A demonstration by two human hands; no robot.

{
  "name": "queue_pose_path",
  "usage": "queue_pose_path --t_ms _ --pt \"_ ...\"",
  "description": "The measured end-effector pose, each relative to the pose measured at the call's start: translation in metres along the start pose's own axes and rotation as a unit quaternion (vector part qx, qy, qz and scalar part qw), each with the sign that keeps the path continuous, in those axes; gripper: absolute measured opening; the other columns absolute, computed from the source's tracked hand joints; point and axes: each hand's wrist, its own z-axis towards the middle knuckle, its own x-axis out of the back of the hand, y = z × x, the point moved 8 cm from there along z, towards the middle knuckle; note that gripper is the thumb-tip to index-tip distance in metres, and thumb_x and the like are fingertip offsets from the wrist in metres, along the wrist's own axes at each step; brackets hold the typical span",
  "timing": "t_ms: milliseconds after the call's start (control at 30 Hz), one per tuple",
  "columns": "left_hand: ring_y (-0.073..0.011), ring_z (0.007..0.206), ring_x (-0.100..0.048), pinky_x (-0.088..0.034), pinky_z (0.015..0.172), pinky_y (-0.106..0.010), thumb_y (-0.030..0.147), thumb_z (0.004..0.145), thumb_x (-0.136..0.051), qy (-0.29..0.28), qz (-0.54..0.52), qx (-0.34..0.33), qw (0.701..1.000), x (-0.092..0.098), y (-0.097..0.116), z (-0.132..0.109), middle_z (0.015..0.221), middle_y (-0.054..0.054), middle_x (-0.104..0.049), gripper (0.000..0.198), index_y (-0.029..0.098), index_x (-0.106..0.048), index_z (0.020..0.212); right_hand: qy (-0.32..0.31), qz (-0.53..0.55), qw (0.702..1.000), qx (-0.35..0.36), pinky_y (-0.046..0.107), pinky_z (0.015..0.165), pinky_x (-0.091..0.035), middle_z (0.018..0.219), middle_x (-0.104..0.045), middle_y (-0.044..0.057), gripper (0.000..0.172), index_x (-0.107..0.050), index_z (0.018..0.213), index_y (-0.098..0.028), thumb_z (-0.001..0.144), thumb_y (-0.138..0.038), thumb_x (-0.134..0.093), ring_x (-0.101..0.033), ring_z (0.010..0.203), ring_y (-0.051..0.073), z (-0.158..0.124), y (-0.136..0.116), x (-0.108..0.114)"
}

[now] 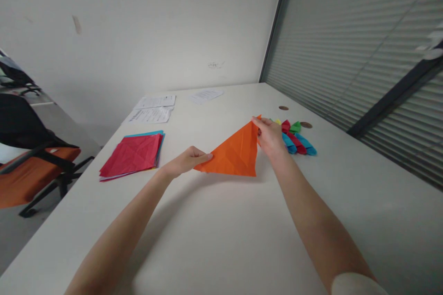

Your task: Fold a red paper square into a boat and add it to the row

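An orange sheet (237, 153), folded into a triangle and lightly creased, is held up just over the white table (221, 235). My left hand (188, 160) pinches its left corner, thumb on top. At its upper right corner, my right hand (269, 134) grips it between thumb and fingers. To the left lies a stack of square sheets (133, 153), red on top with blue and other colours showing at the edges. Behind my right hand are several folded pieces (300, 142) in blue, red, green and yellow, partly hidden by that hand.
Printed papers (152, 109) lie at the far left of the table, another printed sheet (206, 96) by the wall. Two round brown discs (306, 125) sit near the right edge, beside a window with blinds (363, 41). An office chair (38, 156) stands left of the table.
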Motion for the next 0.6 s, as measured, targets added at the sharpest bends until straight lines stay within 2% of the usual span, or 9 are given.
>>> queue_pose_path --t_ms 100,200,333,500,600 --pt "-0.0127 0.064 -0.060 -0.045 0.060 -0.023 0.056 0.086 -0.056 -0.017 -0.023 -0.016 0.999 -0.001 0.003 -0.001 0.072 -0.009 -0.070 0.050 0.011 -0.073 0.075 0.006 0.034 0.999 -0.007 0.028 0.057 -0.048 0.061 -0.062 -0.002 0.038 -0.061 0.060 -0.022 0.048 -0.044 -0.089 -0.058 0.058 0.014 0.003 -0.002 0.007" --pt "-0.0126 0.064 -0.061 -0.046 0.062 -0.024 0.054 0.087 -0.056 0.010 -0.042 -0.020 0.999 0.002 0.003 0.000 0.075 -0.011 -0.071 0.049 0.010 -0.075 0.078 -0.029 0.048 0.998 -0.037 0.029 0.061 -0.052 0.066 -0.066 -0.001 0.039 -0.061 0.063 -0.022 0.051 -0.049 -0.087 -0.063 0.065 0.016 0.001 0.001 0.002" --pt "-0.0112 0.058 -0.058 -0.046 0.057 -0.023 0.055 0.082 -0.063 0.066 -0.060 -0.014 0.996 0.010 -0.002 0.001 0.067 -0.009 -0.069 0.047 0.010 -0.073 0.073 -0.091 0.038 0.992 -0.078 0.033 0.070 -0.055 0.079 -0.073 0.003 0.040 -0.068 0.075 -0.022 0.051 -0.046 -0.088 -0.069 0.081 0.022 -0.005 0.009 -0.012" --pt "-0.0105 0.050 -0.056 -0.047 0.053 -0.023 0.051 0.064 -0.080 0.185 -0.072 -0.038 0.979 0.031 -0.003 -0.001 0.055 -0.004 -0.065 0.042 0.011 -0.073 0.073 -0.056 0.010 0.997 -0.042 0.037 0.072 -0.055 0.081 -0.074 0.005 0.039 -0.069 0.076 -0.019 0.050 -0.041 -0.088 -0.070 0.079 0.024 -0.001 0.007 -0.002" --pt "-0.0122 0.050 -0.058 -0.048 0.052 -0.025 0.050 0.062 -0.081 0.232 -0.061 -0.046 0.970 0.039 0.000 -0.003 0.055 -0.005 -0.067 0.043 0.010 -0.073 0.073 -0.043 -0.008 0.999 -0.026 0.037 0.069 -0.055 0.078 -0.073 0.006 0.037 -0.068 0.073 -0.019 0.052 -0.042 -0.087 -0.070 0.078 0.025 0.001 0.005 0.003"
